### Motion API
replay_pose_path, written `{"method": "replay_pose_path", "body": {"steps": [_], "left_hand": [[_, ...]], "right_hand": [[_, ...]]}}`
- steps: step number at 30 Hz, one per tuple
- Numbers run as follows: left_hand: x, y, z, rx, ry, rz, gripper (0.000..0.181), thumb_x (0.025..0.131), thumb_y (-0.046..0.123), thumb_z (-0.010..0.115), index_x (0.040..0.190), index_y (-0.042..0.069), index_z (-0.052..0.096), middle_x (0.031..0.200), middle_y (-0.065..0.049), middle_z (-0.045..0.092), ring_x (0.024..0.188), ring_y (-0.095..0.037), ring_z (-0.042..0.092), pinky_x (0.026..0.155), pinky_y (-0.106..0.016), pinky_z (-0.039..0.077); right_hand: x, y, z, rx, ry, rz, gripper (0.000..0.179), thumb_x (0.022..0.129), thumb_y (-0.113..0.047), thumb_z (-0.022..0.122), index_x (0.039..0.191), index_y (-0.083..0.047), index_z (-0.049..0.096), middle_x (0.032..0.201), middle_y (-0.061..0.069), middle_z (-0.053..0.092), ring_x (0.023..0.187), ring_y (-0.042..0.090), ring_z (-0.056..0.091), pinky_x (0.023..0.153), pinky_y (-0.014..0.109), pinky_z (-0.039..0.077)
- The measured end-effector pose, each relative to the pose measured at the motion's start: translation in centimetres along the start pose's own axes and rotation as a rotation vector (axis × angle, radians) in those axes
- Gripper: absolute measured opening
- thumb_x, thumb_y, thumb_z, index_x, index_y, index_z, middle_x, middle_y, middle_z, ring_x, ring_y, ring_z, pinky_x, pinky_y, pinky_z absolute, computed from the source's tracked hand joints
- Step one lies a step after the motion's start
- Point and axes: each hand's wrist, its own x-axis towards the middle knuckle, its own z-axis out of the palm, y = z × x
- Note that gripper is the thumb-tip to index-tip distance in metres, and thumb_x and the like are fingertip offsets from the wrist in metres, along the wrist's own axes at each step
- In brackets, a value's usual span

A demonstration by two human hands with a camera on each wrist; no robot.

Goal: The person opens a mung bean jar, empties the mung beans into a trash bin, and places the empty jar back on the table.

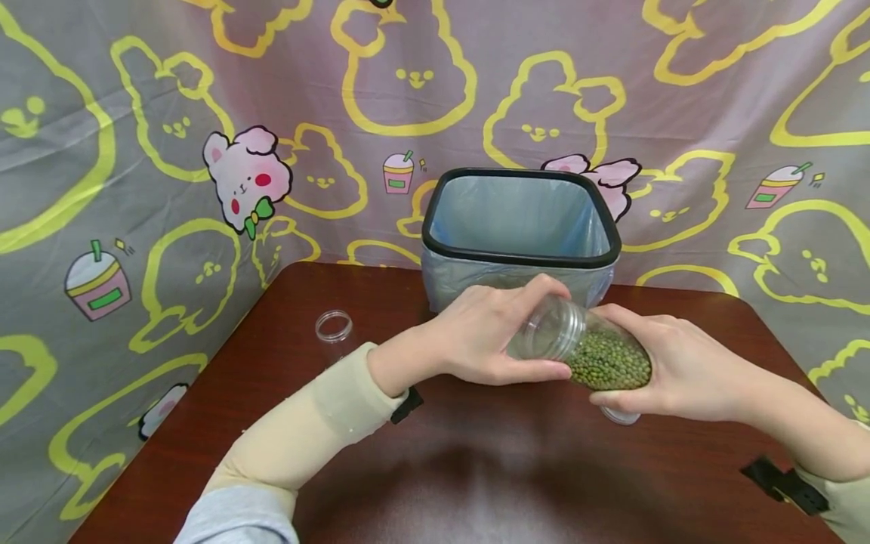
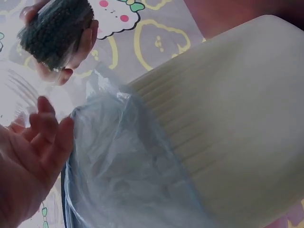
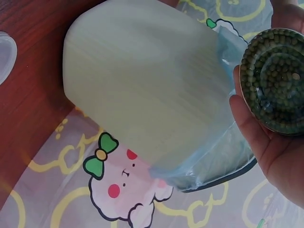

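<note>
My right hand [image 1: 669, 370] grips a clear plastic jar of green beans [image 1: 609, 360], tilted on its side with its base to the right. In the right wrist view the beans [image 3: 280, 76] show through the jar's round bottom. My left hand [image 1: 492, 332] holds a clear jar [image 1: 540, 329] with no beans visible in it, thumb below and fingers above. The two jars lie end to end, their threaded necks together in the head view; whether the rims touch I cannot tell. Below my right hand, partly hidden, a clear round lid [image 1: 620, 415] lies on the table.
Behind my hands stands a pale bin [image 1: 522, 261] with a black rim and a bluish plastic liner. Another clear open jar [image 1: 334, 332] is upright on the dark brown table [image 1: 476, 483], left of my left forearm. A patterned cloth [image 1: 306, 91] hangs around the table.
</note>
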Motion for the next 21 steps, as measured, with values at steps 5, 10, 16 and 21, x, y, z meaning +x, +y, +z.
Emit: {"method": "replay_pose_path", "body": {"steps": [5, 10, 16, 21], "left_hand": [[0.1, 0.1, 0.6, 0.045, 0.094, -0.084, 0.058, 0.081, 0.049, 0.072, 0.119, 0.013, 0.044, 0.066, 0.008, 0.052, 0.057, -0.004, 0.049, 0.054, -0.024, 0.04], [0.2, 0.3, 0.9, 0.057, 0.125, -0.169, 0.055, 0.08, 0.051, 0.072, 0.114, 0.015, 0.047, 0.073, 0.007, 0.059, 0.059, -0.004, 0.052, 0.053, -0.022, 0.042], [0.2, 0.2, 0.3, 0.047, 0.046, -0.142, 0.073, 0.081, 0.056, 0.071, 0.135, 0.018, 0.041, 0.105, 0.005, 0.064, 0.081, -0.006, 0.059, 0.071, -0.025, 0.047], [-0.2, -0.5, -0.4, -0.091, -0.029, 0.009, 0.085, 0.082, 0.05, 0.073, 0.149, 0.024, 0.028, 0.139, 0.008, 0.045, 0.11, -0.003, 0.051, 0.09, -0.021, 0.043]], "right_hand": [[0.3, 0.0, 0.3, -0.091, 0.075, -0.024, 0.077, 0.061, -0.041, 0.09, 0.125, -0.019, 0.052, 0.087, -0.017, 0.059, 0.068, -0.003, 0.053, 0.056, 0.025, 0.045], [0.4, 0.1, 0.3, -0.138, 0.099, -0.024, 0.078, 0.059, -0.042, 0.091, 0.123, -0.018, 0.052, 0.086, -0.016, 0.06, 0.067, -0.001, 0.053, 0.054, 0.026, 0.044], [0.3, 0.1, 0.2, -0.133, 0.099, -0.012, 0.078, 0.059, -0.041, 0.091, 0.124, -0.02, 0.052, 0.085, -0.017, 0.059, 0.067, -0.002, 0.052, 0.054, 0.026, 0.044], [0.1, 0.1, 0.2, -0.103, 0.083, 0.001, 0.077, 0.061, -0.042, 0.09, 0.124, -0.021, 0.052, 0.085, -0.018, 0.058, 0.068, -0.003, 0.053, 0.056, 0.025, 0.045]]}}
